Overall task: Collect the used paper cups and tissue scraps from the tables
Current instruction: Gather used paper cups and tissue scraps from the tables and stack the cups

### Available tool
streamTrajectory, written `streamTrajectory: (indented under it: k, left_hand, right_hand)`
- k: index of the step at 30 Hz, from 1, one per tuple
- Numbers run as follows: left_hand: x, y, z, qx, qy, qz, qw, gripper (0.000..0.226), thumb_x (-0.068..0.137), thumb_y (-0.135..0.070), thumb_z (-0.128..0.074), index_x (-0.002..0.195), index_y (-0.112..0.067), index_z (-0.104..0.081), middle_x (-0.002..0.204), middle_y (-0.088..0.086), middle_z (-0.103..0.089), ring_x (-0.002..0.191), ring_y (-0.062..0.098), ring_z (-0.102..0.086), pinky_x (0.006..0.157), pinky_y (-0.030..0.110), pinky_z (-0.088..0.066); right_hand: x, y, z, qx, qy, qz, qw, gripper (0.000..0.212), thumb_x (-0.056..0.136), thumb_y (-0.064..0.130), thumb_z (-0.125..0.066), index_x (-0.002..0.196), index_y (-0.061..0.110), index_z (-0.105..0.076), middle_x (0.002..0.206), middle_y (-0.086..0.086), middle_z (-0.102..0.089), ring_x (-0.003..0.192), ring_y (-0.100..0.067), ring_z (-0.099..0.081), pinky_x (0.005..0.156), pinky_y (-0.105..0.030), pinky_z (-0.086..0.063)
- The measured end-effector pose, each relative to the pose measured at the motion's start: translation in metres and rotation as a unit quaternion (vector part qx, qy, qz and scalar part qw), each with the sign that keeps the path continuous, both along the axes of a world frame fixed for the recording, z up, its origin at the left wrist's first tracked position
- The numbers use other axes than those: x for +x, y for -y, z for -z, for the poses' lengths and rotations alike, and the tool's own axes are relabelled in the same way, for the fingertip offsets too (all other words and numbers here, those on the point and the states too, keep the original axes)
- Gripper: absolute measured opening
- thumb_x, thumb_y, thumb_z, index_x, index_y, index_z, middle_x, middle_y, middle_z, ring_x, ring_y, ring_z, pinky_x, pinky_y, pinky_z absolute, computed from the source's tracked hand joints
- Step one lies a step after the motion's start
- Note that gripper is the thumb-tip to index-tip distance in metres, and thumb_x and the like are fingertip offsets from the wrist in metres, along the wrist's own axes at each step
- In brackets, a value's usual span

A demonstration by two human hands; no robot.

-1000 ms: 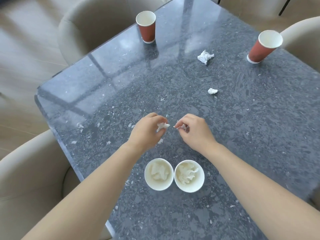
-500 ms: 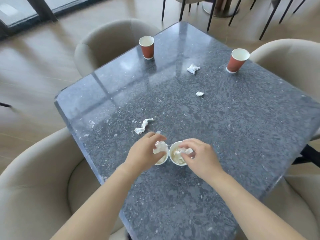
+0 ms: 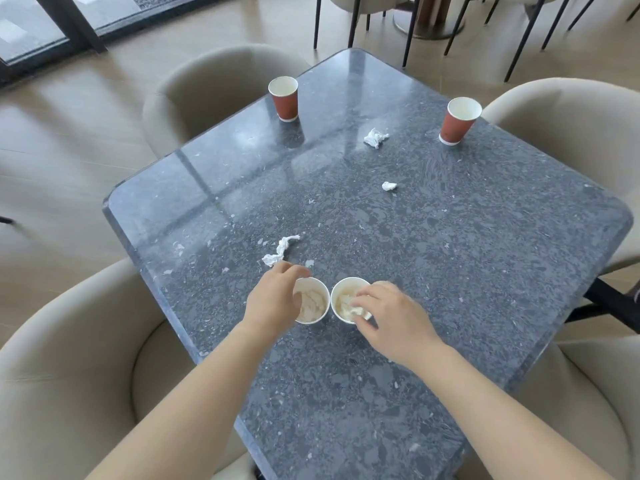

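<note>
Fingers of the right hand are curled and pinch a tissue scrap inside the right near cup, which holds more tissue. Fingers of the left hand bend over the rim of the left near cup. Their tips are hidden, so I cannot tell whether they grasp anything. This cup holds crumpled tissue. A twisted tissue strip lies just beyond the left fingers. Well beyond stand 2 red paper cups, with 2 tissue wads nearer.

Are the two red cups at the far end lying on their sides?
No, the far left cup and the far right cup both stand upright.
</note>
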State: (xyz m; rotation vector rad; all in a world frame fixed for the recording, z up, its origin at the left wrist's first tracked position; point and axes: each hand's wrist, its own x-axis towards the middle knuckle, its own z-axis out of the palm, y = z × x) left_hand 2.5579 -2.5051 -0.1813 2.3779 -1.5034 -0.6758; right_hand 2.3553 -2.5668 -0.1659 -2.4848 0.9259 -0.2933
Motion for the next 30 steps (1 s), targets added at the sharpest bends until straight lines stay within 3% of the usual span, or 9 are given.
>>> streamTrajectory:
  k: [4,10,15,21,25,30]
  left_hand:
    - [0.000,0.007,0.004,-0.001,-0.025,-0.022,0.999,0.037,0.087,-0.004,-0.044,0.114,-0.025,-0.057,0.112,-0.002,-0.058,0.103,0.019,-0.054,0.078,0.034,-0.046]
    - [0.002,0.025,0.008,-0.044,-0.060,-0.067,0.995,0.033,0.084,-0.002,-0.045,0.110,-0.017,-0.061,0.107,0.005,-0.062,0.097,0.023,-0.056,0.081,0.030,-0.043]
    - [0.006,0.052,0.013,-0.068,-0.082,-0.096,0.990,0.032,0.082,-0.002,-0.046,0.107,-0.016,-0.061,0.106,0.004,-0.061,0.089,0.017,-0.052,0.076,0.024,-0.036]
    - [0.015,0.093,0.016,-0.090,-0.112,-0.130,0.981,0.034,0.081,-0.003,-0.047,0.113,-0.012,-0.056,0.110,0.009,-0.058,0.100,0.024,-0.055,0.087,0.029,-0.041]
    - [0.024,0.117,0.019,-0.091,-0.101,-0.124,0.983,0.036,0.083,-0.013,-0.053,0.119,-0.014,-0.051,0.115,0.007,-0.056,0.105,0.022,-0.053,0.090,0.030,-0.039]
    - [0.049,0.143,0.020,-0.128,-0.068,-0.125,0.981,0.032,0.089,-0.030,-0.049,0.119,-0.020,-0.051,0.111,0.002,-0.058,0.096,0.018,-0.058,0.086,0.033,-0.046]
  right_hand:
    - [0.002,-0.003,0.003,0.001,-0.029,-0.039,0.999,0.026,0.066,0.032,-0.079,0.083,0.015,-0.070,0.095,0.003,-0.068,0.093,-0.021,-0.061,0.077,-0.036,-0.049]
    - [0.011,0.007,0.007,-0.069,-0.012,-0.008,0.998,0.020,0.059,0.010,-0.080,0.063,0.015,-0.061,0.071,0.004,-0.064,0.070,-0.021,-0.062,0.064,-0.032,-0.050]
    - [0.021,0.037,0.016,-0.070,-0.009,0.035,0.997,0.013,0.067,0.006,-0.072,0.066,0.011,-0.060,0.070,0.000,-0.062,0.068,-0.025,-0.059,0.063,-0.033,-0.047]
    - [0.042,0.091,0.023,-0.066,-0.007,0.055,0.996,0.004,0.075,0.005,-0.065,0.074,0.008,-0.063,0.078,-0.005,-0.065,0.077,-0.028,-0.058,0.066,-0.035,-0.045]
    - [0.051,0.120,0.024,-0.066,0.015,0.065,0.996,0.003,0.076,0.009,-0.066,0.078,0.009,-0.064,0.084,-0.004,-0.066,0.081,-0.029,-0.058,0.066,-0.035,-0.047]
    - [0.051,0.154,0.022,-0.056,0.084,0.111,0.989,0.012,0.080,0.020,-0.066,0.089,0.011,-0.066,0.093,-0.002,-0.065,0.089,-0.025,-0.057,0.068,-0.035,-0.050]
